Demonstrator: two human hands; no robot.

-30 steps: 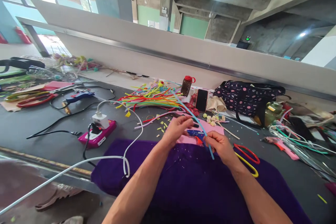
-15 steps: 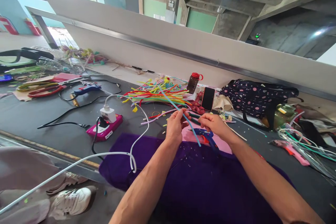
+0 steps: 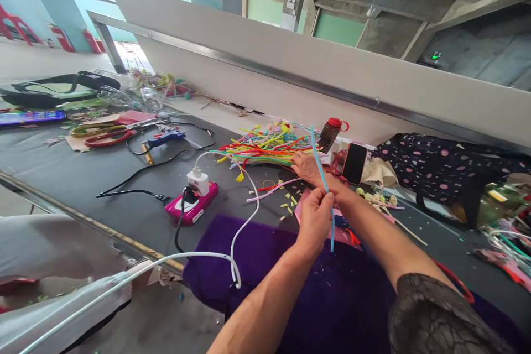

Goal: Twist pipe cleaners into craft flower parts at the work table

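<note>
My left hand (image 3: pixel 315 215) is closed in a fist round a light blue pipe cleaner (image 3: pixel 320 168), which stands nearly upright and sticks out above and below the fist. My right hand (image 3: pixel 306 170) reaches forward past it, fingers stretched out on the near end of a pile of coloured pipe cleaners (image 3: pixel 261 149). Both forearms lie over a purple cloth (image 3: pixel 282 293) at the table's near edge. A pink sheet (image 3: pixel 302 207) and a blue glue gun (image 3: pixel 345 224) lie partly hidden under my arms.
A pink power strip (image 3: pixel 191 206) with a white charger and white cable (image 3: pixel 244 221) sits left of my hands. Beyond are a red-capped bottle (image 3: pixel 331 133), a phone (image 3: pixel 354 163) and a spotted bag (image 3: pixel 440 168). Scissors (image 3: pixel 99 135) lie far left. Another person's clothing (image 3: pixel 58 254) is at lower left.
My right hand let go of the blue pipe cleaner and reached forward to the coloured pile. My left hand now holds the pipe cleaner alone, more upright. The view swung left.
</note>
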